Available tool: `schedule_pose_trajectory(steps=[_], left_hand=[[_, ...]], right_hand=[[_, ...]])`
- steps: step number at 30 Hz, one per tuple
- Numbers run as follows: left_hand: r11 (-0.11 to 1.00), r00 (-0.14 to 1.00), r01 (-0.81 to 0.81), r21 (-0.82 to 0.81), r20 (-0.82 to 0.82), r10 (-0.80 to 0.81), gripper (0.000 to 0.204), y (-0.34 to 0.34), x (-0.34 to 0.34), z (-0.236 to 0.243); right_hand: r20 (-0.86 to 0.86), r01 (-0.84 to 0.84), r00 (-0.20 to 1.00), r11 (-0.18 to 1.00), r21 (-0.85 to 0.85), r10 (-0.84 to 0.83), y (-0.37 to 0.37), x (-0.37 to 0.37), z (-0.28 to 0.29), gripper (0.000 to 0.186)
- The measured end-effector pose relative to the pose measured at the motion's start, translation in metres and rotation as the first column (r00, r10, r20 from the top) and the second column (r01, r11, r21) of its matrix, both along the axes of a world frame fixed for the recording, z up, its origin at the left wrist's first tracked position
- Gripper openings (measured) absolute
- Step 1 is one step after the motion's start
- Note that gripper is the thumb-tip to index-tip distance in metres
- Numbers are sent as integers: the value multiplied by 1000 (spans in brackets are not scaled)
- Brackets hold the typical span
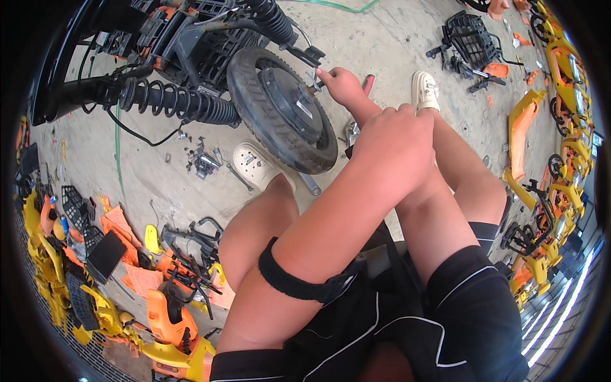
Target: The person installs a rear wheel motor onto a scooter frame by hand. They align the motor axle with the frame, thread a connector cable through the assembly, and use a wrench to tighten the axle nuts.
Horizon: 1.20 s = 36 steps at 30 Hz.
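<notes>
My right arm reaches forward to the black-tyred wheel (pixel 280 108). My right hand (pixel 345 87) is closed beside the wheel's axle, near the end of a fork leg. Behind its fingers shows the red-and-black handle (pixel 368 84) of a hand tool; its head is mostly hidden. Crossing from the left, my left forearm lies over the right one. My left hand (pixel 401 130) is closed on my right forearm (pixel 412 191), its fingertips partly hidden. The wheel leans between the black coil-spring shock absorber (pixel 181 102) and another one above it.
A wrench (pixel 310 184) lies by the wheel, close to my left shoe (pixel 251 162). Small metal parts (pixel 203 162) are scattered nearby. Orange and yellow body panels (pixel 168 318) pile up at the lower left. A black basket (pixel 471 38) sits far right, and yellow vehicles (pixel 569 83) line the right side.
</notes>
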<state>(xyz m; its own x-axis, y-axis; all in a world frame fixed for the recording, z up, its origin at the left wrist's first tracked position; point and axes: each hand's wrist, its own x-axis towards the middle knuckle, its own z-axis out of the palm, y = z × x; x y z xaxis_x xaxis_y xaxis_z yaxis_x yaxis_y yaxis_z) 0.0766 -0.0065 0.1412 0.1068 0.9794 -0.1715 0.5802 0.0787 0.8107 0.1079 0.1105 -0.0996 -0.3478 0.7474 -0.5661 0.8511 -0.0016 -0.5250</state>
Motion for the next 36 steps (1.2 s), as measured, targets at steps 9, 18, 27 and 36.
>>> schedule_pose_trajectory(steps=[9,18,27,36], left_hand=[[1000,1000,11,-7,13,-11,22,4,2,1],[1000,1000,9,4,19,-9,22,7,11,-7],[1000,1000,2,-14,7,-2,21,9,10,-7],[1000,1000,18,6,20,-18,20,12,12,-8]], right_hand=[[-493,27,857,969,-246,-149,3,26,-19,57],[-63,30,997,952,-304,-51,13,12,12,54],[-379,100,904,960,-261,-197,2,16,2,51],[-219,32,973,987,-157,-67,11,14,-1,43]])
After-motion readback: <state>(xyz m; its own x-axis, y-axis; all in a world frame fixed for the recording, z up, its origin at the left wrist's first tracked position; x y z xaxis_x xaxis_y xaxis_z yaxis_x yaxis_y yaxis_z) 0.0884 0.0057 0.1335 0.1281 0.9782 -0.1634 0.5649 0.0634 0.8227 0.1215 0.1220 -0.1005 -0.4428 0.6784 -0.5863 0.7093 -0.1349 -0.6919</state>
